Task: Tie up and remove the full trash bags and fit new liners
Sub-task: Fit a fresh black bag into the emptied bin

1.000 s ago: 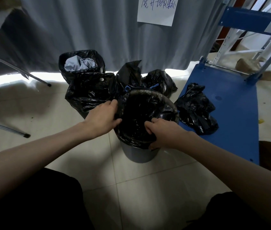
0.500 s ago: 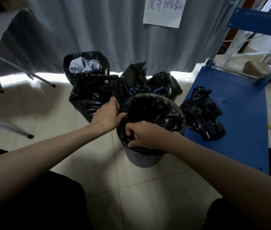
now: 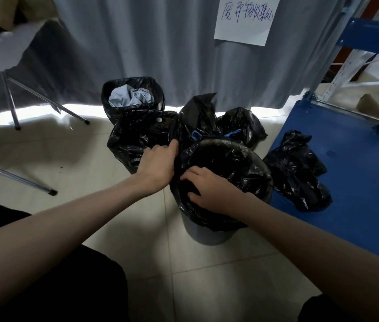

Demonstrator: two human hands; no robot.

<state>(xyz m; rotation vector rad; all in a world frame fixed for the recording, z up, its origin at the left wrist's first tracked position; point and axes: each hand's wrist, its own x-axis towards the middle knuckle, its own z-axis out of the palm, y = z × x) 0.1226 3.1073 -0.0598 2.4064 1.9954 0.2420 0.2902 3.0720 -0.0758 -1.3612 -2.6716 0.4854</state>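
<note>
Seen from above: dark trouser legs at the bottom edge, pale floor tiles [image 3: 123,263] between them; two bare forearms reaching forward to a grey bin [image 3: 207,238] standing on the floor in the middle of the frame; black liner [image 3: 242,180] draped over the bin's round rim and folded down its outer wall.

Right hand [image 3: 209,191] laid on the near rim, fingers [image 3: 189,176] curled over the black plastic and pressing it against the edge, thumb tip tucked into the film; left hand [image 3: 160,163] at the far-left side of the rim, fingers hidden behind bunched plastic, apparently gripping a fold of the liner, exact pinch not to be told.

Just right of the bin, a blue cart deck [image 3: 346,182] with a crumpled black bag [image 3: 297,173] lying on its near-left corner; blue upright frame [image 3: 369,38] rising behind it.

Just behind the bin, touching it, a cluster of full black trash bags [image 3: 142,135], glossy and bulging, blue drawstring loops [image 3: 195,135] showing between two of them; farther back, a second lined bin [image 3: 132,96] with its top open and crumpled grey-white paper inside.

At far left, metal legs [image 3: 12,103] of a stand; across the back, a grey curtain [image 3: 137,43] with a white handwritten paper sign [image 3: 245,19] pinned to it.
</note>
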